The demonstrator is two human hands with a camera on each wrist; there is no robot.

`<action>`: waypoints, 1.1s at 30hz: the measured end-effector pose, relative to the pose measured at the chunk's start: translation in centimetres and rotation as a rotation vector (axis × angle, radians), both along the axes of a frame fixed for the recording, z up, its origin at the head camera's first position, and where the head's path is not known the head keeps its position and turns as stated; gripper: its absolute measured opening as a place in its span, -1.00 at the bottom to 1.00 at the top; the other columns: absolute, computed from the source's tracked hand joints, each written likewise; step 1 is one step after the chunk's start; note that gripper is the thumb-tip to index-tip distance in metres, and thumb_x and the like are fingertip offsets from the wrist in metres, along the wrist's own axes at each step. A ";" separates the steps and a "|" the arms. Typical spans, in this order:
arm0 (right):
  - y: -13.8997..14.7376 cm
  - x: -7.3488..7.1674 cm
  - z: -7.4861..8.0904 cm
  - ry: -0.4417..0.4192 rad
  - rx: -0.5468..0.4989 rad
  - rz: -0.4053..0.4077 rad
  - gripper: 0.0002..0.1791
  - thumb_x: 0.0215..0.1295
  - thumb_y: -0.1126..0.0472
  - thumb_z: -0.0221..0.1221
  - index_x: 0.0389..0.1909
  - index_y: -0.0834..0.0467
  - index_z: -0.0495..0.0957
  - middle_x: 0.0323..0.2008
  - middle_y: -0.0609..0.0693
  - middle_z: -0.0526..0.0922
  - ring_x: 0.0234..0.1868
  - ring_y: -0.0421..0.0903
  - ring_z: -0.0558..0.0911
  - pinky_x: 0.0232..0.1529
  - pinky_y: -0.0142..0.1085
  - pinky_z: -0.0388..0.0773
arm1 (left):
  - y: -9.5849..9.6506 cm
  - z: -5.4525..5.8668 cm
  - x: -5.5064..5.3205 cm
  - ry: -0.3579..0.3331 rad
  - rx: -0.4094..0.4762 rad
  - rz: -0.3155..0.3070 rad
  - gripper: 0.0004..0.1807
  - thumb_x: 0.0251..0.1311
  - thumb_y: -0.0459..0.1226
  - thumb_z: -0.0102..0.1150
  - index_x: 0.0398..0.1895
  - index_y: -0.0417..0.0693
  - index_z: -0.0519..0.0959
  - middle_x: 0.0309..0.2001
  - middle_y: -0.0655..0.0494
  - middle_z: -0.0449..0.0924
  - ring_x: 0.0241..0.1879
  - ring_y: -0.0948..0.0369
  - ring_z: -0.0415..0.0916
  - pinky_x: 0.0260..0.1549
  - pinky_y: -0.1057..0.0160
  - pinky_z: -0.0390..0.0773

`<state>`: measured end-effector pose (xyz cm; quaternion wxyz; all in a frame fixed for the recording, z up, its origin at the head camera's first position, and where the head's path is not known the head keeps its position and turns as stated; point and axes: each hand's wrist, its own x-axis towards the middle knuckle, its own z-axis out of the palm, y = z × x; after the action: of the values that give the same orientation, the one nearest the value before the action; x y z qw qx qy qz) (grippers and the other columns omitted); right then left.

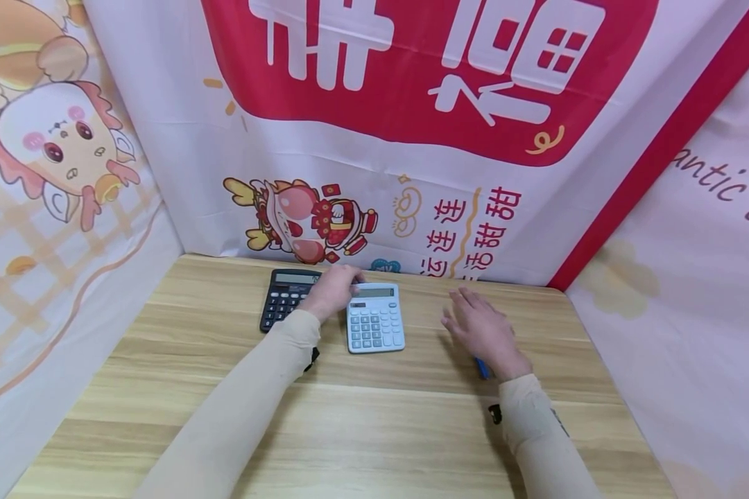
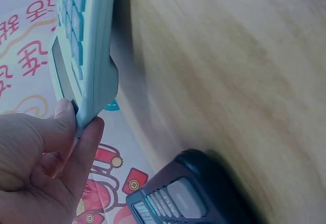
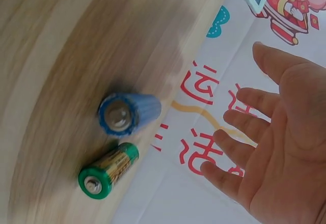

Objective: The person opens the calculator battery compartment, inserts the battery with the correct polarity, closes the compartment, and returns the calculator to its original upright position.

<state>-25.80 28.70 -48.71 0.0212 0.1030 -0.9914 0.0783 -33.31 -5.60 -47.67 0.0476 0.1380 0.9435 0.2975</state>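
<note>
Thumb and fingers of my left hand pinch the upper left corner of a light blue calculator. The left wrist view shows that calculator on edge, with the thumb at its display end. A black calculator lies just left of it, partly behind my left hand and forearm. My right hand is held palm down over the right side of the table, fingers extended and holding nothing. Close by it are a blue battery and a green and gold battery, seen in the right wrist view.
The wooden table meets a printed cloth backdrop along its back edge. Cloth panels also stand at the left and right. Small dark pieces of the wrist gear show beside both sleeves.
</note>
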 end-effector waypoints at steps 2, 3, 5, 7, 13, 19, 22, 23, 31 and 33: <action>-0.3 -0.1 0.0 0.006 -0.025 0.002 -0.17 0.77 -0.16 0.31 0.85 0.08 0.33 0.84 0.26 0.35 0.80 0.40 0.40 0.67 0.53 0.45 | -0.2 0.0 0.0 0.008 0.012 0.011 -0.74 0.71 -0.39 0.29 0.30 -0.07 0.80 0.26 -0.08 0.82 0.30 -0.05 0.72 0.52 -0.13 0.71; -0.5 -0.1 0.0 0.006 -0.045 0.002 -0.18 0.76 -0.13 0.33 0.84 0.08 0.35 0.83 0.26 0.37 0.79 0.39 0.42 0.67 0.52 0.47 | -0.2 -0.1 0.0 0.011 0.017 0.017 -0.74 0.72 -0.39 0.30 0.30 -0.07 0.80 0.26 -0.08 0.82 0.30 -0.04 0.72 0.52 -0.13 0.71; -0.9 -0.2 0.0 0.007 -0.094 0.009 -0.21 0.76 -0.07 0.36 0.82 0.11 0.38 0.80 0.26 0.42 0.77 0.38 0.45 0.70 0.47 0.46 | -0.4 -0.1 0.1 0.013 0.031 0.026 -0.73 0.72 -0.39 0.30 0.32 -0.08 0.80 0.26 -0.08 0.82 0.29 -0.04 0.72 0.50 -0.12 0.73; -1.2 -0.3 0.1 0.014 -0.146 0.018 -0.25 0.76 -0.01 0.37 0.78 0.16 0.42 0.75 0.28 0.49 0.75 0.37 0.49 0.73 0.40 0.46 | -0.6 -0.1 0.1 0.017 0.044 0.034 -0.73 0.72 -0.38 0.30 0.33 -0.09 0.79 0.27 -0.09 0.82 0.27 -0.04 0.72 0.47 -0.12 0.75; -2.3 -0.4 0.2 0.024 -0.268 0.009 -0.34 0.74 0.07 0.39 0.69 0.22 0.52 0.65 0.29 0.62 0.70 0.33 0.57 0.76 0.32 0.46 | -0.8 0.0 0.2 0.044 0.084 0.059 -0.76 0.72 -0.37 0.31 0.29 -0.08 0.80 0.27 -0.08 0.85 0.29 -0.05 0.75 0.43 -0.12 0.76; -3.6 -0.3 0.6 -0.017 -0.334 0.008 -0.36 0.73 0.09 0.40 0.67 0.20 0.55 0.56 0.27 0.71 0.56 0.27 0.71 0.58 0.27 0.69 | -1.3 0.0 0.1 0.074 0.170 0.068 -0.79 0.71 -0.38 0.31 0.24 -0.07 0.79 0.22 -0.07 0.86 0.26 -0.04 0.76 0.39 -0.12 0.77; -4.3 0.0 0.7 -0.067 -0.376 0.003 -0.34 0.74 0.04 0.40 0.69 0.16 0.54 0.57 0.23 0.70 0.56 0.24 0.71 0.52 0.23 0.75 | -1.6 0.1 0.1 0.085 0.218 0.070 -0.79 0.70 -0.41 0.29 0.21 -0.07 0.78 0.17 -0.08 0.85 0.21 -0.03 0.77 0.34 -0.11 0.80; -4.5 0.1 0.7 -0.084 -0.394 0.000 -0.33 0.73 0.02 0.41 0.70 0.14 0.54 0.59 0.21 0.69 0.58 0.23 0.70 0.52 0.22 0.75 | -1.7 0.1 0.1 0.085 0.232 0.075 -0.79 0.70 -0.42 0.28 0.20 -0.06 0.77 0.16 -0.07 0.84 0.20 -0.03 0.77 0.33 -0.10 0.80; -6.2 0.2 0.6 -0.123 -0.453 0.042 -0.32 0.66 0.04 0.48 0.65 0.17 0.58 0.54 0.20 0.74 0.54 0.19 0.75 0.47 0.13 0.81 | -2.2 -0.1 -0.2 0.114 0.324 0.088 -0.81 0.69 -0.44 0.26 0.17 -0.08 0.75 0.11 -0.12 0.83 0.16 -0.07 0.78 0.27 -0.12 0.81; -6.7 0.1 0.5 -0.126 -0.472 0.053 -0.34 0.66 0.08 0.49 0.63 0.21 0.60 0.51 0.22 0.76 0.51 0.18 0.77 0.45 0.11 0.82 | -2.5 -1.2 -1.2 0.131 0.364 0.075 -0.85 0.70 -0.39 0.28 0.13 -0.04 0.76 0.07 -0.07 0.84 0.13 -0.01 0.78 0.23 -0.04 0.82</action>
<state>-25.70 22.05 -48.24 -0.0193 0.1161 -0.9420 0.3143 -34.54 -8.13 -48.85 -0.0508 0.1282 0.8797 0.4551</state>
